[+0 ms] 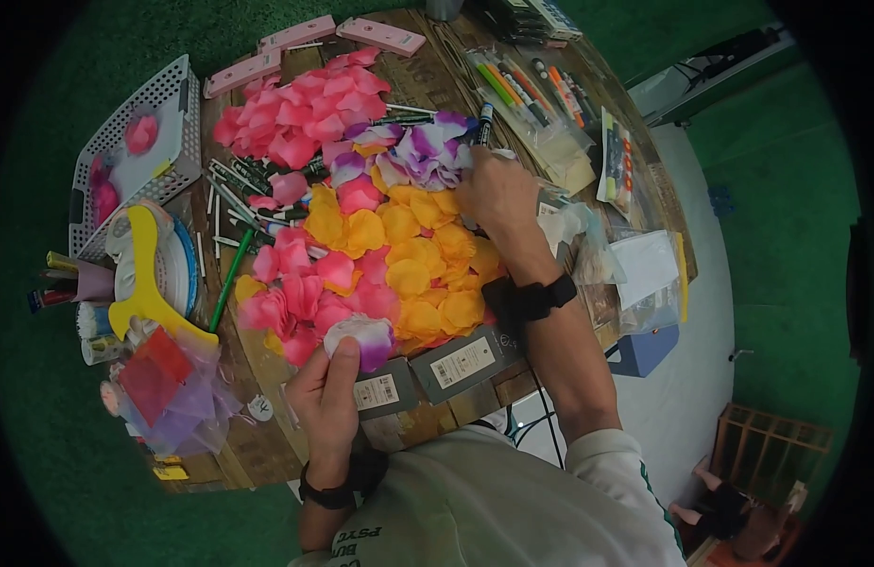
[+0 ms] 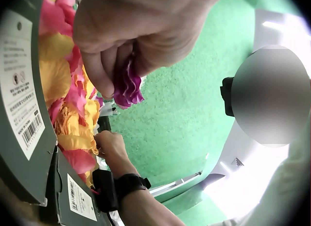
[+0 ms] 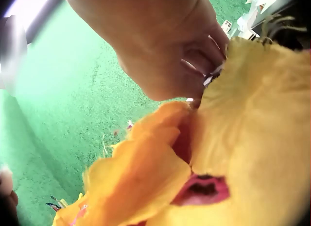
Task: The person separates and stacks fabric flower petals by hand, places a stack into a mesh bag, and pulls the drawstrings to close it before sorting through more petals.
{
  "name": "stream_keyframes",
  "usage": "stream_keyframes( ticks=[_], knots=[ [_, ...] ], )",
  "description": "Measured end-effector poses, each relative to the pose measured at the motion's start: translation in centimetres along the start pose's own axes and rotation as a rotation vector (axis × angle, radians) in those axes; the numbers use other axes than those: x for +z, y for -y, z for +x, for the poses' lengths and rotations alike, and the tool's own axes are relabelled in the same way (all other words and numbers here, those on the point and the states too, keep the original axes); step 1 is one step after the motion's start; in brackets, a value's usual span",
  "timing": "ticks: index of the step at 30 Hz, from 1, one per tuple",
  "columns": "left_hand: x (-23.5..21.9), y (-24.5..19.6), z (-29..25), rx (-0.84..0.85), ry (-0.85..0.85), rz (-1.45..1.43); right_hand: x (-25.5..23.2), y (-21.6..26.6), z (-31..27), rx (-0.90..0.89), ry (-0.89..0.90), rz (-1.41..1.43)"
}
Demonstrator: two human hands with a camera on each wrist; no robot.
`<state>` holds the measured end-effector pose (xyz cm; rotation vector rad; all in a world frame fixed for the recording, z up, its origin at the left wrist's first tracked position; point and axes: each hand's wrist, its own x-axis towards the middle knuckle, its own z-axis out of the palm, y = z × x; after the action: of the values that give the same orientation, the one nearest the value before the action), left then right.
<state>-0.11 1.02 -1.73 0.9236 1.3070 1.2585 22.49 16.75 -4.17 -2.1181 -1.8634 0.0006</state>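
In the head view my left hand point(image 1: 328, 397) pinches purple-and-white petals point(image 1: 376, 348) between thumb and fingers, above the near edge of a petal pile. The left wrist view shows them as a ruffled purple stack point(image 2: 128, 87). My right hand point(image 1: 498, 194) reaches to the pile's far right, its fingers curled at a purple-and-white petal point(image 3: 212, 80), mostly hidden by the hand. More purple-and-white petals point(image 1: 423, 151) lie beside it. Yellow petals point(image 1: 418, 250) spread below that hand; pink petals point(image 1: 309, 104) lie farther back and left. A marker point(image 1: 485, 123) touches the right hand's outline.
Grey tagged boxes point(image 1: 465, 364) line the table's near edge. A white basket point(image 1: 187, 123) and yellow-framed item point(image 1: 144, 283) stand left. Bagged markers point(image 1: 531, 90) lie back right, pink boxes point(image 1: 380, 36) at the back. Another person point(image 1: 739, 520) is low right.
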Motion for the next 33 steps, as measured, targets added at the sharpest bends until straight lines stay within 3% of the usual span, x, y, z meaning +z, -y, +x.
stream_keyframes(
  ticks=[7,9,10,12,13,15,20,22,23,27,29,33],
  knots=[
    [0.4,-0.1,0.4,0.002,0.023,-0.003,-1.0,-1.1,-0.6,0.043,-0.178,0.083],
    [0.5,-0.1,0.4,0.019,0.029,-0.015,-1.9,-0.8,-1.4,0.104,-0.36,0.426],
    [0.5,0.0,0.4,0.014,0.019,-0.011,-2.8,-0.4,-1.9,0.101,-0.351,0.431],
    [0.4,0.3,0.5,-0.086,-0.009,-0.122,-5.3,1.0,-3.2,0.402,-0.092,0.978],
    [0.3,0.5,0.7,-0.092,-0.03,-0.115,-6.3,1.9,-4.0,0.399,-0.07,0.987],
    [0.3,0.9,1.1,-0.057,-0.033,-0.139,-7.8,3.8,-6.0,0.486,0.05,1.382],
    [1.1,0.2,1.3,-0.092,-0.082,-0.222,-9.1,7.2,-11.2,0.451,0.352,1.374],
    [1.3,0.1,1.2,-0.072,-0.089,-0.242,-8.3,7.9,-12.7,0.249,0.384,1.327],
    [1.4,0.1,1.1,-0.051,-0.091,-0.259,-7.3,8.0,-13.2,0.093,0.319,1.352],
    [2.0,-0.3,0.6,-0.038,-0.092,-0.314,-5.2,8.4,-13.8,-0.036,0.129,1.192],
    [2.1,0.0,0.3,-0.028,-0.089,-0.296,-5.0,8.4,-13.8,-0.145,0.028,0.97],
    [1.6,0.6,-0.1,-0.01,-0.041,-0.296,-4.8,9.0,-14.0,-0.117,-0.012,0.977]
  ],
)
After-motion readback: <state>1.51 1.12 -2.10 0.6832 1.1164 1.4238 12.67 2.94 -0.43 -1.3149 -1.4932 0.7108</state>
